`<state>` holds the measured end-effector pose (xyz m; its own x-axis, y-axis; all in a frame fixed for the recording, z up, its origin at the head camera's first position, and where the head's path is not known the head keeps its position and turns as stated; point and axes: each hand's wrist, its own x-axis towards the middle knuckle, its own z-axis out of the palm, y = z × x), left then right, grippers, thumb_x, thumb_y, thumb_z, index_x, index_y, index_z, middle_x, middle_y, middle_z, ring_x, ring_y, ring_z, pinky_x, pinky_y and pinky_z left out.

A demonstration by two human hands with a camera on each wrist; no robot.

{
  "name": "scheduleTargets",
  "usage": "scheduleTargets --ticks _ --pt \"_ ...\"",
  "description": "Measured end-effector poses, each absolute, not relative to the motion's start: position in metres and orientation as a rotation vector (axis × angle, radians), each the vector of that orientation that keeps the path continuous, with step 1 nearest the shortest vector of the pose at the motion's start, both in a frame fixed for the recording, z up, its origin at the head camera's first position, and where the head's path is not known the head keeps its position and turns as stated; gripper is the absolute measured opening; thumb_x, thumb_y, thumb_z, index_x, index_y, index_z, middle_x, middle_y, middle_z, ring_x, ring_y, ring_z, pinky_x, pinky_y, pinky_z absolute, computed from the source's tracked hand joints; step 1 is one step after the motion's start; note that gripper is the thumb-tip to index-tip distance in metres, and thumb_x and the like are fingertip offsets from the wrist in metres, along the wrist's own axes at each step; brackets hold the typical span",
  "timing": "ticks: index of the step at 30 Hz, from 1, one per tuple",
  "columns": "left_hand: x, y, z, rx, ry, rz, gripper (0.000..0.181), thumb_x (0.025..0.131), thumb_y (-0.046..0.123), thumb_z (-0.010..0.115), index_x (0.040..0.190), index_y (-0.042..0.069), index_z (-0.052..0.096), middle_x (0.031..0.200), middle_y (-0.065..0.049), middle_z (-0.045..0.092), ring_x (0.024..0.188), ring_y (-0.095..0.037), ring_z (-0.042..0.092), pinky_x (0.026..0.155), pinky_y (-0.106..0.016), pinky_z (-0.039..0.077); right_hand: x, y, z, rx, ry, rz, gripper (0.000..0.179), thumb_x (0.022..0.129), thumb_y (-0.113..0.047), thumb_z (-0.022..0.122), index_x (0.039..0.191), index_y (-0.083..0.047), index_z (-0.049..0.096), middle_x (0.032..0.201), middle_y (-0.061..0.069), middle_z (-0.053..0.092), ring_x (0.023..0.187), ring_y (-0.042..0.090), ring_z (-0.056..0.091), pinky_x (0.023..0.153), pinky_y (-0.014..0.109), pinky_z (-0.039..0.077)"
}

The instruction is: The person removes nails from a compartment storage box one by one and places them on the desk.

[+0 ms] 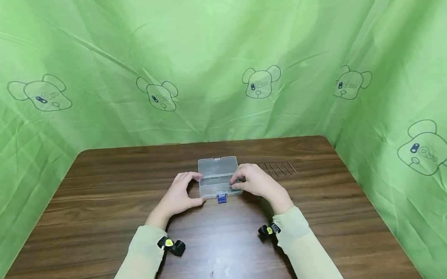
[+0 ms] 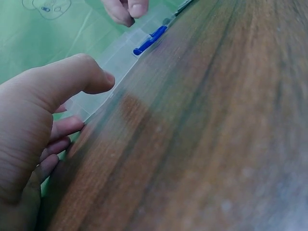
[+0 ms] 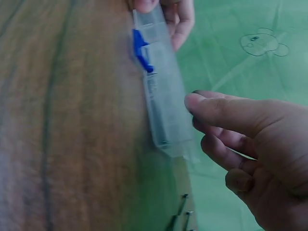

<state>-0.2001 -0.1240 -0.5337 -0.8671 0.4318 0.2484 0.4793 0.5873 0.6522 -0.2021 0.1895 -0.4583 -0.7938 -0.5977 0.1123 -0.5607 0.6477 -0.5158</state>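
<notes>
A clear plastic compartment box point(image 1: 215, 190) with a blue latch point(image 1: 221, 198) stands on the table, its lid point(image 1: 218, 166) raised at the back. My left hand point(image 1: 178, 194) grips the box's left end, thumb at the front corner and fingers toward the back. Over the right part of the box is my right hand point(image 1: 256, 181); its thumb and index finger are bent close to each other, with nothing visible between them. Thin metal pieces point(image 3: 158, 118) lie in the box's front compartment, below the right fingertips.
Right of the box, several long thin metal pieces with small heads point(image 1: 277, 168), like nails or screws, lie in a row. The brown wooden table point(image 1: 99, 220) ends at a green curtain point(image 1: 204, 53) behind and at both sides. Each wrist wears a small black camera point(image 1: 172, 245).
</notes>
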Motion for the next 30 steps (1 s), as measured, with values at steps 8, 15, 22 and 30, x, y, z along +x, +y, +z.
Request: scheduleTargets --ticks 8,15,22,30 --pt "-0.199 -0.124 -0.532 -0.797 -2.739 -1.146 0.071 0.078 0.033 0.096 0.140 0.018 0.064 0.128 0.003 0.066 0.133 -0.027 0.050 0.115 -0.051 0.040 -0.204 0.182 -0.469 -1.012 2.820 -0.731 0.005 0.092 -0.016 0.088 0.097 -0.016 0.087 0.108 -0.002 0.077 0.113 0.026 0.068 0.108 0.047 0.050" --pt "-0.198 -0.125 -0.532 -0.811 -2.720 -1.137 0.072 0.077 0.032 0.096 0.140 0.016 0.064 0.127 0.001 0.067 0.132 -0.029 0.051 0.114 -0.052 0.040 -0.202 0.177 -0.472 -1.075 2.870 -0.612 0.006 0.091 -0.015 0.088 0.098 -0.014 0.088 0.108 0.000 0.078 0.109 0.025 0.065 0.104 0.044 0.051" --pt "-0.200 -0.126 -0.532 -0.805 -2.709 -1.133 0.072 0.077 0.032 0.096 0.140 0.017 0.064 0.128 0.001 0.068 0.133 -0.028 0.051 0.114 -0.052 0.041 -0.201 0.174 -0.469 -1.128 2.920 -0.503 0.008 0.090 -0.017 0.090 0.097 -0.016 0.088 0.107 -0.003 0.078 0.105 0.023 0.064 0.100 0.042 0.053" --pt "-0.200 -0.125 -0.533 -0.805 -2.722 -1.135 0.072 0.077 0.032 0.096 0.140 0.017 0.064 0.128 0.002 0.067 0.133 -0.028 0.051 0.115 -0.051 0.040 -0.201 0.175 -0.470 -1.096 2.925 -0.486 0.008 0.089 -0.021 0.090 0.097 -0.019 0.088 0.108 -0.005 0.078 0.107 0.021 0.064 0.100 0.041 0.053"
